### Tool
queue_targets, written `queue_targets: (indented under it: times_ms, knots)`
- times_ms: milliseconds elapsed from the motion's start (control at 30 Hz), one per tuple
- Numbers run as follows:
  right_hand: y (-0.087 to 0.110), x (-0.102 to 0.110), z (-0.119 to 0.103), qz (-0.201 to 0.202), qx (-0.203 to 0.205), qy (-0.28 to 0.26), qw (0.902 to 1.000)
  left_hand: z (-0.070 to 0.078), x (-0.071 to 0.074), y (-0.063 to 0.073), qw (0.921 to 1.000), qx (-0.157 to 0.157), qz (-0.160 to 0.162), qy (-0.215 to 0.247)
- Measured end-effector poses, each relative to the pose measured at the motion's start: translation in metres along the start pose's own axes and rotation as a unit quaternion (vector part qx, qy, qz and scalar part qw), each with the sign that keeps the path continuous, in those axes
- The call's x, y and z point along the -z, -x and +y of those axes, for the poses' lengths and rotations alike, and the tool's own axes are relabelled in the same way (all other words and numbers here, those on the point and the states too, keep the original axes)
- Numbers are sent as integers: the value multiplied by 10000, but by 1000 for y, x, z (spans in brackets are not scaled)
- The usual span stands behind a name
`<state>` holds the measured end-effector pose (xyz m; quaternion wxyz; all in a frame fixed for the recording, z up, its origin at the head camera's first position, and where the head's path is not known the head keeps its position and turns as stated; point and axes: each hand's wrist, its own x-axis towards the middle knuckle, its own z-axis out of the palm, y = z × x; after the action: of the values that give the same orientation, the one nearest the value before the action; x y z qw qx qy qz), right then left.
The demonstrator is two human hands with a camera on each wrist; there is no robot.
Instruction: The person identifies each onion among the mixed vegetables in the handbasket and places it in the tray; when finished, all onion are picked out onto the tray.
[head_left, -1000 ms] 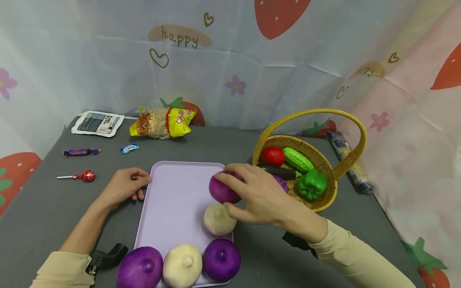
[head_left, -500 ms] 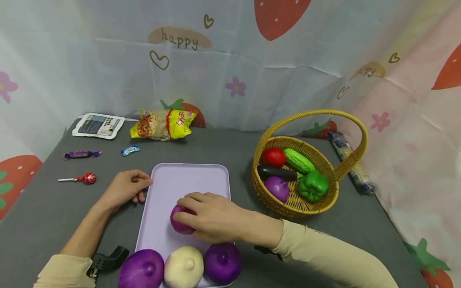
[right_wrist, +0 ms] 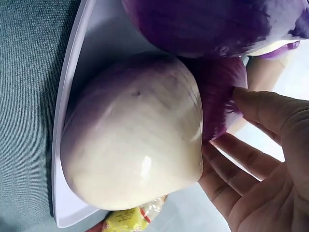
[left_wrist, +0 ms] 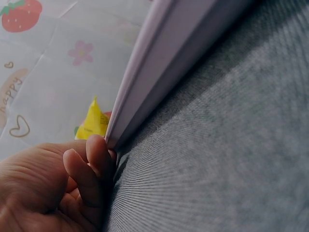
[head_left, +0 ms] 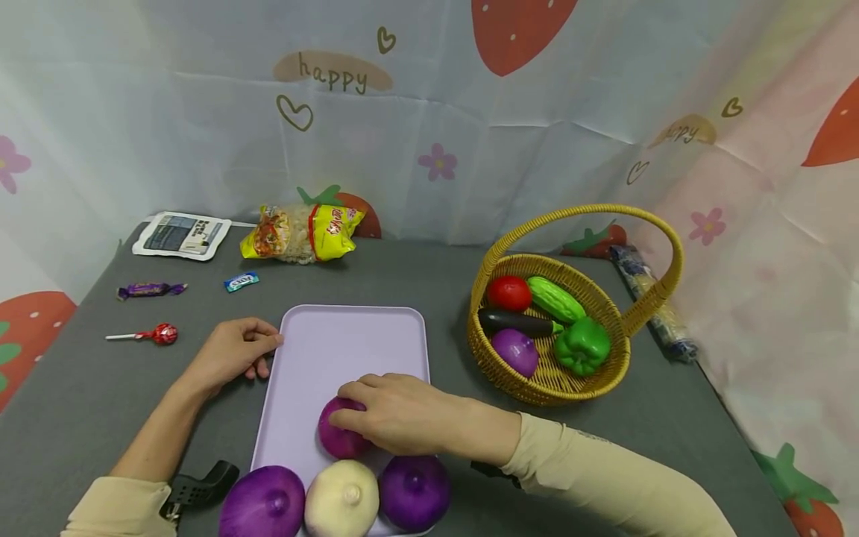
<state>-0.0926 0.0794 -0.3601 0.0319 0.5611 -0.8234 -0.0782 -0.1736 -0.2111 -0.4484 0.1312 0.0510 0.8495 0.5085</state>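
My right hand (head_left: 396, 414) grips a reddish-purple onion (head_left: 341, 429) low over the lilac tray (head_left: 352, 343), thumb and fingers around its side. In the right wrist view, a white onion (right_wrist: 135, 140) with a purple tinge sits right beside that onion. The head view hides this white onion behind my hand. Along the tray's near end stand a large purple onion (head_left: 263, 501), another white onion (head_left: 342, 497) and a dark purple onion (head_left: 414, 492). My left hand (head_left: 231, 354) holds the tray's left edge with bent fingers; its fingertips meet the rim in the left wrist view.
Right of the tray, a handled wicker basket (head_left: 483, 365) contains a tomato, cucumber, eggplant, green pepper and purple onion. Behind it lies a long packet (head_left: 654, 306). A lollipop (head_left: 163, 333), wrapped candies, a white pouch (head_left: 183, 236) and a yellow noodle bag (head_left: 302, 233) lie leftward and behind.
My right hand has carried the reddish-purple onion left from beside the basket, then slightly down toward the tray's near row. The left hand has stayed at the tray edge.
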Motion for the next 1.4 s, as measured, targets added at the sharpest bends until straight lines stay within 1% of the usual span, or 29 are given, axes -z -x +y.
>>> queue_targets:
  times_ms: [267,433,500,600,667,733,767,867,933,1000,1067,1167,1233,1267,1300,1333,1400]
  knots:
    - [-1,-2,-2,-69,-113,102,9999,-1,0,0,10000,-2,-7,-33]
    - [3,6,1,-51,-241,-8,9997,-2,0,0,10000,-21,-12,-20]
    - [7,11,6,90,-320,-72,9994,-2,0,0,10000,-22,-13,-8]
    - [19,17,18,614,-504,-139,9967,-2,1,1,10000,-14,9,2]
    - [30,20,28,1061,-722,-253,9914,-1,1,1,10000,-8,22,6]
    - [44,23,39,1485,-1015,-394,9829,0,1,1,10000,-4,33,0]
    - [51,25,45,1619,-1190,-514,9783,0,1,1,10000,-7,31,7]
    - [76,28,60,1811,-1839,-788,9629,1,1,1,10000,-10,11,29]
    - [94,26,69,1838,-2292,-922,9514,1,1,1,10000,-13,-1,44]
    - [109,22,78,1770,-2739,-999,9400,0,1,0,10000,-7,-8,49]
    - [123,15,85,1603,-3169,-1091,9284,0,1,-1,10000,-4,-1,48]
    - [138,5,92,1091,-3783,-1345,9093,0,0,-1,10000,-4,13,35]
    - [146,0,95,703,-4081,-1576,8965,0,0,-1,10000,-14,19,31]
    - [148,-2,95,522,-4165,-1698,8916,0,0,-1,10000,-20,19,27]
    - [150,-4,96,342,-4209,-1797,8885,0,0,-1,10000,-25,20,25]
    - [151,-4,96,160,-4203,-1868,8878,-1,0,-1,10000,-29,25,25]
    - [152,-6,97,-152,-4109,-1993,8895,-1,0,-1,10000,-27,27,31]
